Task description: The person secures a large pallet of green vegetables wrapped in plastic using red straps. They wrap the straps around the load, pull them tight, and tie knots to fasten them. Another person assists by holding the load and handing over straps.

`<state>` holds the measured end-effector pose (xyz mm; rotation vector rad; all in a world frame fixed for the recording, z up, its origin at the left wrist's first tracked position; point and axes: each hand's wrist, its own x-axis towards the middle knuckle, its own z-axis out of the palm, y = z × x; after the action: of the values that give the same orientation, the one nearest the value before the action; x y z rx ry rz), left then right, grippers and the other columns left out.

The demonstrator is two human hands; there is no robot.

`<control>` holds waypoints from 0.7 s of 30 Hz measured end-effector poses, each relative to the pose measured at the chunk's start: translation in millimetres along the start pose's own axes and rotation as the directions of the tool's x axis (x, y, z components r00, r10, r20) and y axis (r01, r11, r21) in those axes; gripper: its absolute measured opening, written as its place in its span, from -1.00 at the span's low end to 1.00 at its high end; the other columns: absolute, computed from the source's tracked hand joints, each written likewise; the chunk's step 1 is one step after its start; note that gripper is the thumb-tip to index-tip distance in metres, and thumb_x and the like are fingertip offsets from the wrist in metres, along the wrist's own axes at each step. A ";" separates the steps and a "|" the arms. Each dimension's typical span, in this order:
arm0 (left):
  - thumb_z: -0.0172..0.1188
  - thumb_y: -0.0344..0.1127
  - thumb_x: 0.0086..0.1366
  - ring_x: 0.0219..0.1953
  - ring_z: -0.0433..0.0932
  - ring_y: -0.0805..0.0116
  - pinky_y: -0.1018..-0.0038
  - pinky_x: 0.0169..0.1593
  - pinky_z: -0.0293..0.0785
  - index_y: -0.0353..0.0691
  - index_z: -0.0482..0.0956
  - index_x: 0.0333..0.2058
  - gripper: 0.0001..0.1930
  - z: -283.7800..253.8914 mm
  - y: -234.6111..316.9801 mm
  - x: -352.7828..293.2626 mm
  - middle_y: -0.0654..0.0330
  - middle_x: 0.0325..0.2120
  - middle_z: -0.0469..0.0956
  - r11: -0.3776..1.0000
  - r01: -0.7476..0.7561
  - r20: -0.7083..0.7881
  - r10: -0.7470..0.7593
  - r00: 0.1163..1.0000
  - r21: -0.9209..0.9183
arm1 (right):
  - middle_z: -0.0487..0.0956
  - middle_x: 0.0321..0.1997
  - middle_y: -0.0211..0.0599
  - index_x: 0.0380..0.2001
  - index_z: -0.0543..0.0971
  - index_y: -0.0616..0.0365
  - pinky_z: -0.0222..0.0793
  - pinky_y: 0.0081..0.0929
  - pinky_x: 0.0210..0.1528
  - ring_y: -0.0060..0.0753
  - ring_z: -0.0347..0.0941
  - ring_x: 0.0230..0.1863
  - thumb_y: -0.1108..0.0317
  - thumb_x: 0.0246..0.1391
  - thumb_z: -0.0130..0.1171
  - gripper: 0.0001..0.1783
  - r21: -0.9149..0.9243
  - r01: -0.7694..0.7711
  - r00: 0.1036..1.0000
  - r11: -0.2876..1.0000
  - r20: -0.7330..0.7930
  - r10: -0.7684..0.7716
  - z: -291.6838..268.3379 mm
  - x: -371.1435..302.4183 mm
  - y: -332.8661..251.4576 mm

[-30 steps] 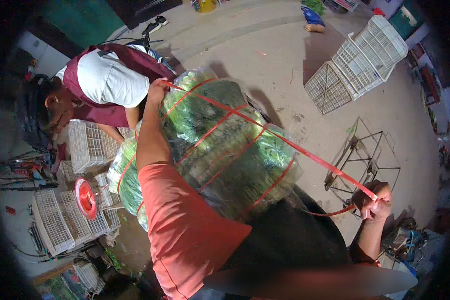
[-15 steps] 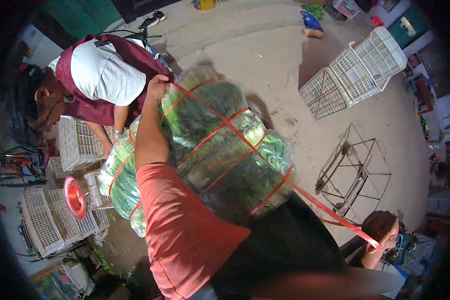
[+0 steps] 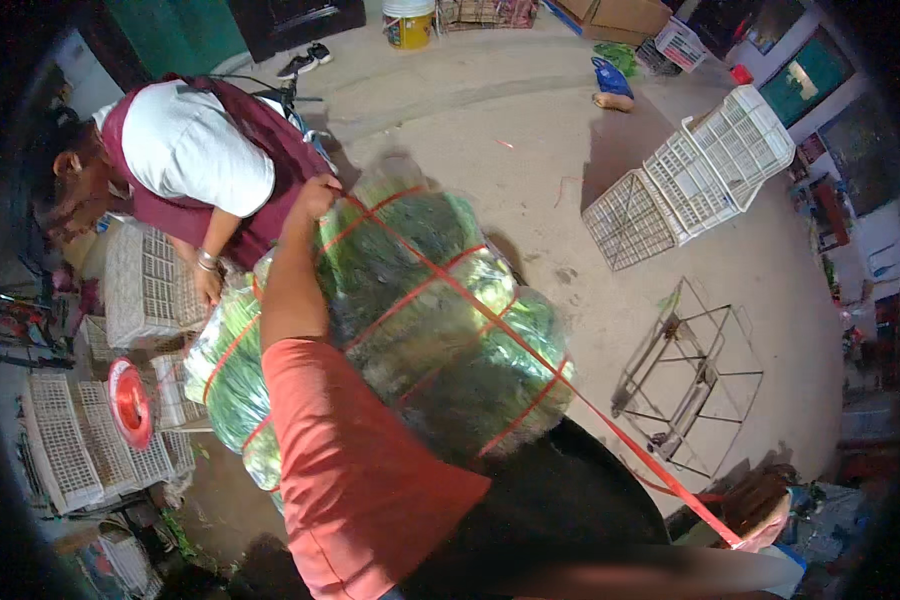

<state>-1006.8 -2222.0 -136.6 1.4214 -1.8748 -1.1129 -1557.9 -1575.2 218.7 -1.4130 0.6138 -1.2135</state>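
Large clear plastic bags of leafy green vegetables (image 3: 400, 240) lie bundled in front of me, crossed by several red straps. My left hand (image 3: 318, 197) is closed at the far left edge of the bundle, gripping the long red strap (image 3: 510, 345). From there the strap runs taut diagonally over the bags to the lower right. My right hand (image 3: 765, 515) is closed around its other end, low at the right and partly in shadow. Another bag of greens (image 3: 232, 350) sits left of my forearm, beside the bent co-worker's hand (image 3: 210, 287).
A co-worker in a white shirt and maroon apron (image 3: 195, 150) leans in at the left. White plastic crates (image 3: 80, 440) stand lower left, near a red round object (image 3: 130, 402). More crates (image 3: 690, 185) are stacked at the right, above a black metal frame (image 3: 690, 380).
My view has tilted, so the scene sits slightly lower and further left. My right hand appears lower in the picture, still on the strap. My left hand keeps its hold.
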 end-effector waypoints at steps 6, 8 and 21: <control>0.12 -0.43 0.19 -0.35 0.49 0.43 0.47 -0.23 0.42 -0.30 0.61 -0.23 -0.81 21.8 65.1 -30.5 0.30 -0.41 0.58 1.000 -0.004 0.170 0.007 0.985 -0.022 | 0.61 -0.43 -0.27 -0.32 0.65 0.18 0.36 -0.45 -0.43 -0.31 0.53 -0.50 0.36 0.15 0.09 -0.81 -0.070 -0.082 0.996 0.994 0.030 0.084 23.7 9.6 -22.5; 0.12 -0.45 0.18 -0.35 0.49 0.44 0.48 -0.23 0.42 -0.31 0.61 -0.22 -0.80 19.6 61.9 -37.2 0.30 -0.40 0.58 0.993 0.024 0.163 -0.005 0.987 -0.116 | 0.61 -0.42 -0.28 -0.30 0.65 0.19 0.37 -0.45 -0.42 -0.30 0.53 -0.49 0.37 0.15 0.09 -0.81 -0.058 -0.084 0.995 0.995 0.052 0.087 26.0 12.1 -20.5; 0.01 -0.46 0.07 -0.43 0.45 0.45 0.50 -0.30 0.37 -0.21 0.63 -0.39 -0.80 29.5 5.1 -13.0 0.30 -0.50 0.55 0.993 -0.084 -0.010 0.083 0.996 -0.081 | 0.62 -0.36 -0.33 -0.15 0.63 0.21 0.40 -0.46 -0.31 -0.29 0.54 -0.43 0.45 0.12 0.13 -0.77 -0.270 -0.306 0.873 0.913 0.303 0.382 65.4 31.8 -50.8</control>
<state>-1029.2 -2200.5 -146.6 1.2882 -1.8451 -1.1301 -1501.2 -1564.8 286.2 -1.5708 0.7243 -0.6030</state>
